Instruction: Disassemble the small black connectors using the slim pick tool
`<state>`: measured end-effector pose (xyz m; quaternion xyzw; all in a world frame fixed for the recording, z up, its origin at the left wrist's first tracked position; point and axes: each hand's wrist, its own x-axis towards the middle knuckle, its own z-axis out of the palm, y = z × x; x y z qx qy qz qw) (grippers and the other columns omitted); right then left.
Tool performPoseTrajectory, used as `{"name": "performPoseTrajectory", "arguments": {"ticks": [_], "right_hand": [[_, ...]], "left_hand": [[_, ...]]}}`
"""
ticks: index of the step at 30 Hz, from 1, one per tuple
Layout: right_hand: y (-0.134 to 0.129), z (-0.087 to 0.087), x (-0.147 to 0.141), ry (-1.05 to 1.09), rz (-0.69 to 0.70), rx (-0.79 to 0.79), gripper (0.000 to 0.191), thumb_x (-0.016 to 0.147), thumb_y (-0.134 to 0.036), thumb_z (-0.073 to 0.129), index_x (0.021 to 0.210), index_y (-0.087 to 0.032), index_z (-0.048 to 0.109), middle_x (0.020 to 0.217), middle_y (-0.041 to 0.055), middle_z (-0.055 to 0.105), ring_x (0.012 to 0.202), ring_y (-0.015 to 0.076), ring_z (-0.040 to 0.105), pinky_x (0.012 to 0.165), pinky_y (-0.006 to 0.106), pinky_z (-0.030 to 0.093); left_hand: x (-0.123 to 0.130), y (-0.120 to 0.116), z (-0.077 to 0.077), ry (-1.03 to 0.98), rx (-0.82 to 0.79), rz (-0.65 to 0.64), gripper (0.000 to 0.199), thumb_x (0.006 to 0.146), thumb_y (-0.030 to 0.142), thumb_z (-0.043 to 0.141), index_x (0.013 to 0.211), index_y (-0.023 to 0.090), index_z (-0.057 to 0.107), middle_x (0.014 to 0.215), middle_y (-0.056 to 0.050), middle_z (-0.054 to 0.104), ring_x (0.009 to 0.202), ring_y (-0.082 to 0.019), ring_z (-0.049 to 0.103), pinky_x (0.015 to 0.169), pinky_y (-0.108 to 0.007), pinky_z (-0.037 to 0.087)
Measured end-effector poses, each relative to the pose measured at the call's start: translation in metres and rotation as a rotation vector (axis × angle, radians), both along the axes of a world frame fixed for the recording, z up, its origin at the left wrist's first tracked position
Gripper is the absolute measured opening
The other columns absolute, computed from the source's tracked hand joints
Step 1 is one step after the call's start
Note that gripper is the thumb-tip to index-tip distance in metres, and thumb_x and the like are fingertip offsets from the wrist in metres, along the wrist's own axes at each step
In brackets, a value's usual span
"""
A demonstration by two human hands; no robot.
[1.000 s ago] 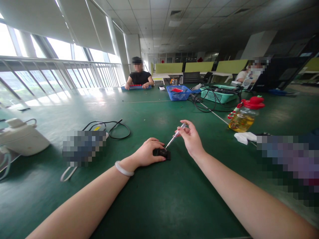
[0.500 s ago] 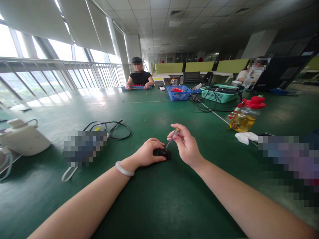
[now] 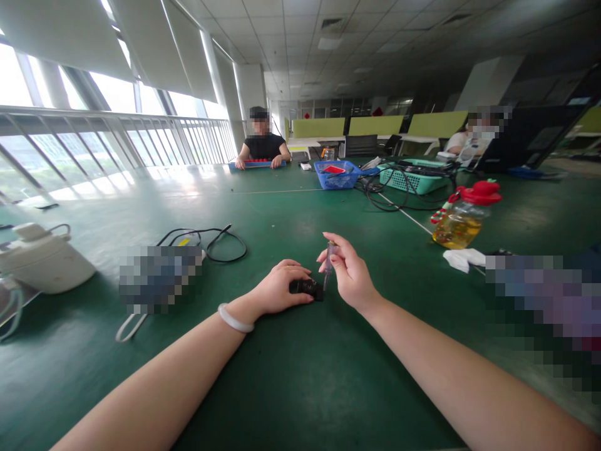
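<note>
My left hand grips a small black part against the green tabletop, thumb on its near side and fingers on the far side. What kind of part it is I cannot make out. In my right hand is a screwdriver with a clear handle, held nearly upright between thumb and fingers. Its thin shaft points down at the right end of the black part; whether the tip touches it is too small to tell.
Left of my hands lie a blurred-out flat object, a black cable and a white bottle. To the right stands a red-lidded jar beside white tissue. Farther off are a blue basket, a green basket and a seated person.
The screwdriver has swung from a slant to nearly upright, and its tip has shifted right, from the middle of the black part to its right end. My left hand stays put.
</note>
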<state>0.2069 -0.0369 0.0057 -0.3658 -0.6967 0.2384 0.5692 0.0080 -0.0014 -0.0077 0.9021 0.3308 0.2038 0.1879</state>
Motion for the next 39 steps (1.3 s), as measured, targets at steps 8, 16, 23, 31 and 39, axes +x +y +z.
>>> {"name": "performPoseTrajectory", "arguments": {"ticks": [8, 16, 23, 31, 39], "right_hand": [[-0.0040, 0.0039, -0.0016, 0.214, -0.047, 0.107, 0.026, 0.095, -0.027, 0.040, 0.122, -0.027, 0.041, 0.092, 0.0030, 0.063, 0.077, 0.0168, 0.066, 0.078, 0.040, 0.054], [-0.0031, 0.0019, -0.0029, 0.144, -0.049, 0.085, 0.025, 0.096, -0.028, 0.040, 0.121, -0.026, 0.041, 0.094, 0.0037, 0.063, 0.077, 0.0169, 0.067, 0.079, 0.040, 0.054], [-0.0049, 0.0013, -0.0024, 0.104, -0.032, 0.145, 0.026, 0.096, -0.026, 0.039, 0.121, -0.029, 0.042, 0.097, 0.0036, 0.063, 0.079, 0.0167, 0.066, 0.079, 0.040, 0.054], [-0.0054, 0.0001, -0.0024, 0.054, -0.030, 0.148, 0.027, 0.096, -0.025, 0.038, 0.122, -0.029, 0.042, 0.097, 0.0040, 0.063, 0.080, 0.0163, 0.066, 0.079, 0.039, 0.054], [-0.0062, 0.0029, -0.0030, 0.035, -0.034, 0.081, 0.028, 0.095, -0.028, 0.042, 0.123, -0.028, 0.043, 0.094, 0.0035, 0.065, 0.081, 0.0165, 0.066, 0.079, 0.038, 0.055]], "left_hand": [[0.0001, 0.0005, -0.0003, 0.011, 0.011, -0.006, 0.039, 0.071, 0.044, 0.074, 0.103, 0.022, 0.068, 0.117, -0.005, 0.066, 0.115, -0.027, 0.048, 0.101, -0.042, 0.039], [0.0006, -0.0010, 0.0015, 0.006, 0.001, 0.001, 0.038, 0.071, 0.043, 0.074, 0.102, 0.022, 0.069, 0.116, -0.005, 0.066, 0.116, -0.028, 0.049, 0.101, -0.042, 0.039], [0.0001, 0.0001, 0.0004, 0.008, 0.010, -0.004, 0.040, 0.071, 0.043, 0.074, 0.104, 0.022, 0.068, 0.117, -0.006, 0.065, 0.116, -0.028, 0.049, 0.101, -0.042, 0.039], [0.0003, -0.0006, 0.0010, -0.001, 0.013, -0.007, 0.038, 0.070, 0.043, 0.074, 0.102, 0.022, 0.069, 0.116, -0.005, 0.066, 0.115, -0.028, 0.049, 0.100, -0.043, 0.039], [0.0011, -0.0010, 0.0014, -0.014, 0.003, 0.000, 0.036, 0.069, 0.040, 0.075, 0.100, 0.022, 0.069, 0.115, -0.006, 0.066, 0.114, -0.028, 0.050, 0.100, -0.043, 0.040]]}}
